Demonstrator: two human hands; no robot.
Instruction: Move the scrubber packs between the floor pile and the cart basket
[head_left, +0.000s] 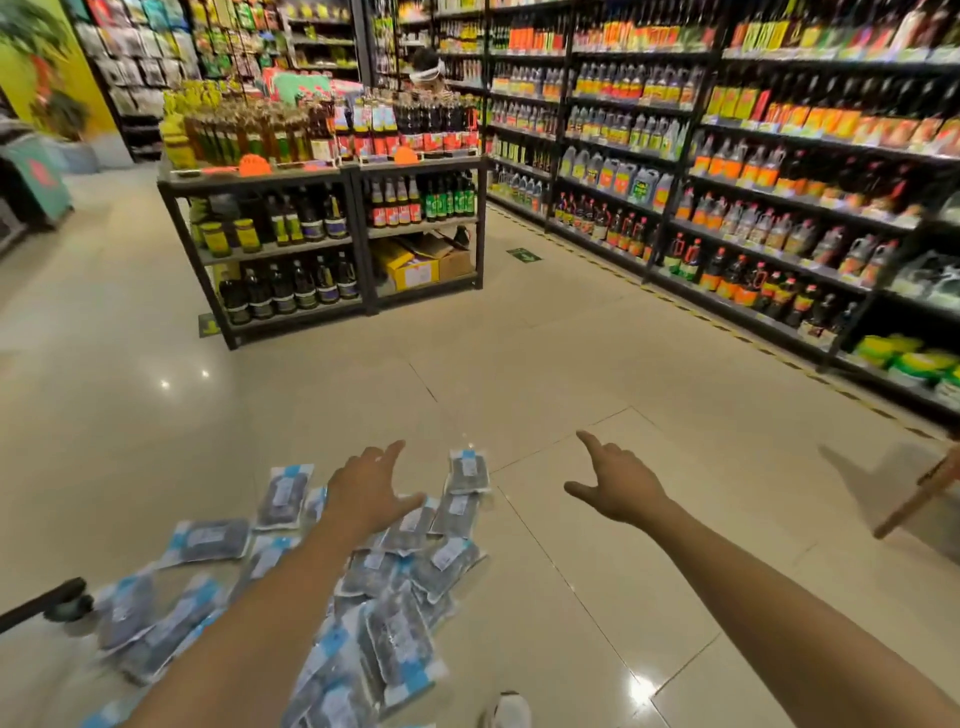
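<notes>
Grip: nothing is held by either hand; both hands are stretched out with loose fingers.
Left hand (366, 493): held over the far end of the pile of packets (363, 597), with the first finger and thumb spread; whether a packet is touched cannot be told.
Right hand (618, 486): held out over the bare floor (545, 358), to the right of the pile and well apart from it, with one finger pointing forward.
Pile of packets: dark, flat bags with blue and white labels are spread on the floor, some lying on top of others.
Far packet (469, 470): seen at the far edge of the pile, just past the left hand.
Low rack (332, 171): stood far behind the pile, filled with bottles and jars.
Long shelves (727, 156): set behind and to the right of the pile, filled with bottles.
Shoe (511, 709): seen on the near right side of the pile.
</notes>
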